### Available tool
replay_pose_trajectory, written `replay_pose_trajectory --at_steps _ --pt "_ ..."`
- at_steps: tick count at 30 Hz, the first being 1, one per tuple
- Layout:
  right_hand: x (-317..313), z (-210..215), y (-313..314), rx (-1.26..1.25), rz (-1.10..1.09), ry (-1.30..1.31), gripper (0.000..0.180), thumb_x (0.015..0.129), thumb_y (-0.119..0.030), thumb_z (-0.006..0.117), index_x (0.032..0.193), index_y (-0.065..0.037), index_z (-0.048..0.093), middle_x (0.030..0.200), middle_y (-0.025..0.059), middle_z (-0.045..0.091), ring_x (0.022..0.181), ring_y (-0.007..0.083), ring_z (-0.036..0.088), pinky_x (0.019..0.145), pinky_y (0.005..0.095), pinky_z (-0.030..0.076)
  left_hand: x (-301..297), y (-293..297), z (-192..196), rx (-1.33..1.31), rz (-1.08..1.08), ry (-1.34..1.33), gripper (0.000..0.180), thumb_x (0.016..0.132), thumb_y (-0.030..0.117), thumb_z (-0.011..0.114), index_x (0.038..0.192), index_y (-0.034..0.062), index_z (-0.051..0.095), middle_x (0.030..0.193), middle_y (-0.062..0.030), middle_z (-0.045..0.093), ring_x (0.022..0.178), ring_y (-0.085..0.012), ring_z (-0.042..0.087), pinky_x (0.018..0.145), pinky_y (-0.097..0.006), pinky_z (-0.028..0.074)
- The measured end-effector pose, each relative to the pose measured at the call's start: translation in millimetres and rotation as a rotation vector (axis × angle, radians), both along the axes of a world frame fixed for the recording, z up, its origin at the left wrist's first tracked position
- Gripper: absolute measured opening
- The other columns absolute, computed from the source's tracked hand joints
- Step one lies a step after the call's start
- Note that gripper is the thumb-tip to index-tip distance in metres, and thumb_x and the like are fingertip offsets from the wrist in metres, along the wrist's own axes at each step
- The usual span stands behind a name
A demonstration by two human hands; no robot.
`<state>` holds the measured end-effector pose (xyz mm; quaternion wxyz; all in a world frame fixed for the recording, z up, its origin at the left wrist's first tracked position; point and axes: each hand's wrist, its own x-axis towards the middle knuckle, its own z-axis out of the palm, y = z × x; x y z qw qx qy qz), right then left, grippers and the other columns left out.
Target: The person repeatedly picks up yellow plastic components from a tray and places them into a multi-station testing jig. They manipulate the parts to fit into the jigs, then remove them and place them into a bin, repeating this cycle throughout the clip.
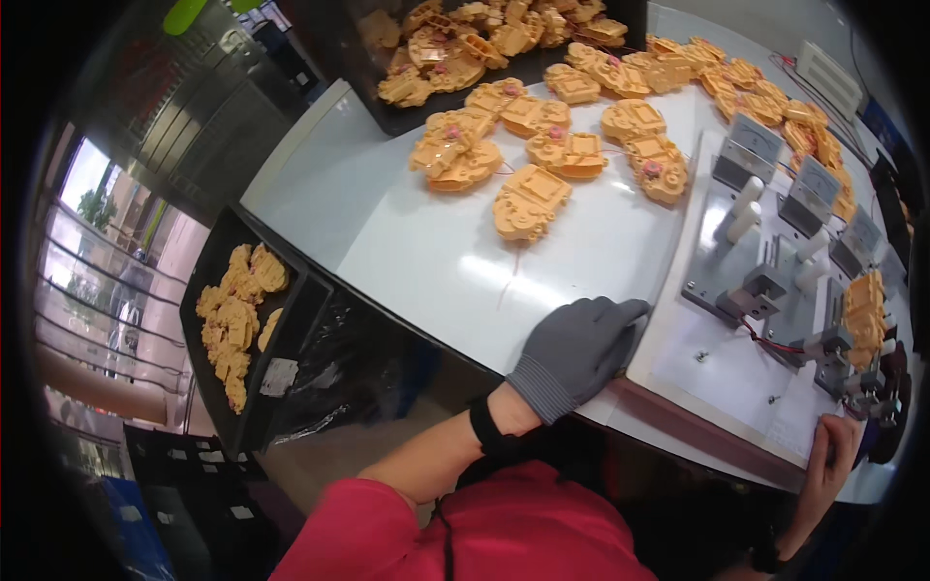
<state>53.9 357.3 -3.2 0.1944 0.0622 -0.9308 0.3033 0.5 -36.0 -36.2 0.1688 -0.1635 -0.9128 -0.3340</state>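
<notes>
My left hand [579, 353], in a grey knit glove, lies on the white table with its fingers stretched toward the left edge of a white test fixture board [668, 360]. Nothing shows in that hand. At the fixture's front right corner is my bare right hand [835, 447], its fingers curled; whatever they hold, if anything, is hidden. An orange plastic housing [862, 318] stands among the metal clamps just beyond the right hand. Several meters [751, 147] line the fixture's back, behind white posts [744, 221] and a metal block [760, 290] with red and black wires.
Several orange housings [531, 201] with thin red wires lie across the back of the white table [417, 242]. A black bin [387, 116] of housings stands at the back. Another black tray [208, 290] sits lower left, beside black plastic sheeting [368, 373]. A white box [831, 77] is far right.
</notes>
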Motion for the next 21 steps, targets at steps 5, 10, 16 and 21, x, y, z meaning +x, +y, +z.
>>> replay_pose_trajectory --at_steps 5,10,16,21 --pt "-2.2 12.0 -22.6 -0.026 -0.067 0.018 0.009 0.088 0.004 0.063 0.096 0.001 0.064 0.095 0.0094 0.054 0.092 0.0228 0.054 0.084 0.0293 0.041 -1.5 -3.7 -2.9 -0.023 -0.017 -0.025 0.035 0.092 0.016 0.061 0.125 0.0058 0.06 0.094 -0.0163 0.063 0.088 -0.0377 0.061 0.077 -0.044 0.049" --pt "-5.7 17.7 -27.9 -0.048 -0.067 0.017 0.012 0.085 0.001 0.069 0.097 -0.001 0.07 0.091 0.0088 0.057 0.087 0.0222 0.058 0.079 0.0296 0.045 -0.7 -8.7 -15.5 -0.032 -0.001 -0.051 0.046 0.088 0.023 0.063 0.128 0.0006 0.059 0.104 -0.0186 0.065 0.098 -0.0378 0.063 0.087 -0.042 0.05" --pt "-5.5 17.4 -31.0 -0.108 -0.087 0.065 0.014 0.082 -0.005 0.075 0.096 -0.006 0.074 0.088 0.0056 0.059 0.084 0.0221 0.058 0.075 0.0326 0.046 0.5 -15.1 -20.4 0.05 -0.03 -0.093 0.06 0.097 0.047 0.055 0.128 -0.004 0.058 0.113 -0.0181 0.064 0.106 -0.0332 0.063 0.093 -0.04 0.048" --pt "-4.8 15.2 -27.5 -0.064 -0.067 0.112 0.014 0.082 -0.007 0.076 0.095 -0.008 0.074 0.086 0.0059 0.06 0.084 0.0245 0.059 0.076 0.0347 0.046 -1.3 -17.4 -21.9 0.065 -0.06 -0.1 0.075 0.096 0.063 0.051 0.128 -0.0042 0.058 0.115 -0.0168 0.064 0.107 -0.0314 0.063 0.093 -0.04 0.047"
